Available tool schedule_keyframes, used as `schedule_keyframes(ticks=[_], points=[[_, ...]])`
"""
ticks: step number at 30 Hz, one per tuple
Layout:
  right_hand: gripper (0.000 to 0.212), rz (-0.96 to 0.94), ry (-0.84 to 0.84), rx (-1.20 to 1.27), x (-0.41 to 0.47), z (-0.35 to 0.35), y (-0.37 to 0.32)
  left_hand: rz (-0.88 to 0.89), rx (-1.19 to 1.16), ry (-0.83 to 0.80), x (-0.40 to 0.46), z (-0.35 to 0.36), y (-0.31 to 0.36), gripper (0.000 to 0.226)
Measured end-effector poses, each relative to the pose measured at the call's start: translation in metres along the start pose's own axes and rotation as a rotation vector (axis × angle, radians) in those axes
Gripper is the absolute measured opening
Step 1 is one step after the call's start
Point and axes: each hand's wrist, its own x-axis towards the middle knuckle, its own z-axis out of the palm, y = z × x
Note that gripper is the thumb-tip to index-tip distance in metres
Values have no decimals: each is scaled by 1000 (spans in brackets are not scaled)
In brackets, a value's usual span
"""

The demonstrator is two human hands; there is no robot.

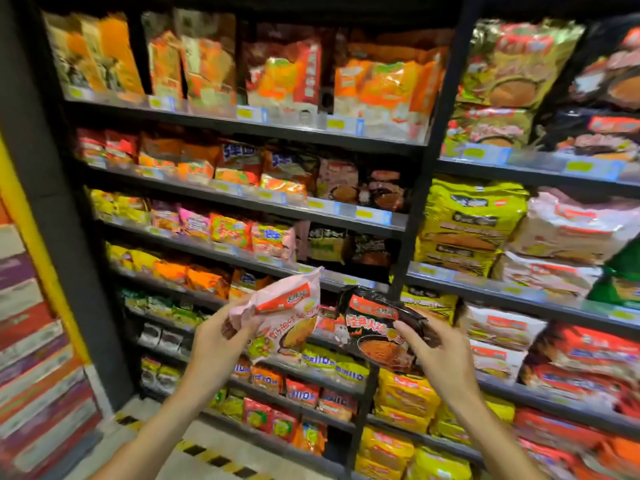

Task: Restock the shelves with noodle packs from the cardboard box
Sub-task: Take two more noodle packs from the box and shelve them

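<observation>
Pink and crinkled, the noodle pack [287, 320] on your left carries a red-orange label band across its upper half and a picture of a bowl of orange-yellow noodles lower down; its top corner sticks up in front of a shelf edge [242, 261] of the dark shelving, and the whole pack tilts to the right. Your left hand [216, 337] grips it by the left end, thumb over the front and fingers curled behind, so the wrapper bunches where you hold it (the print there is too creased to read). Just to the right, near but not clearly touching, you hold the black noodle pack [377, 329]: glossy black wrapper, a red band along the top, bold yellow and red characters, and a picture of red-sauced noodles at the bottom. It tilts the other way, its top leaning left toward the pink one. Your right hand [436, 344] pinches its right edge, thumb pressed on the front and fingers wrapped round the back. Both packs hang in the air in front of the middle shelves, by the dark upright post [412, 216] between the two bays. Further right, big yellow multipacks [471, 220] and white ones [568, 230] fill the neighbouring bay
</observation>
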Motion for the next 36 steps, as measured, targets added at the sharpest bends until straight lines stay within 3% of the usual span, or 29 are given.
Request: schedule_keyframes(ticks=[6,14,20,25,27,30,33,36], points=[[14,-2,9,17,-5,51,-55,1,-14,14,15,-74,-8,31],[11,-31,52,-15,8,64,-78,40,-75,-5,34,-94,-18,35],[24,-1,81,-1,28,73,-71,62,-124,-60,70,-87,-23,30],[18,-4,140,31,55,79,-54,77,-163,-113,118,-64,-31,28],[14,-7,153,46,70,84,-47,106,-155,-101,144,-51,-31,17],[17,-4,181,76,100,93,-38,148,-118,-101,188,-33,-26,36],[20,-2,216,111,133,105,-33,218,-111,-140,236,-21,-21,28],[19,-6,255,148,163,113,-25,305,-111,-149,279,-8,-20,41]])
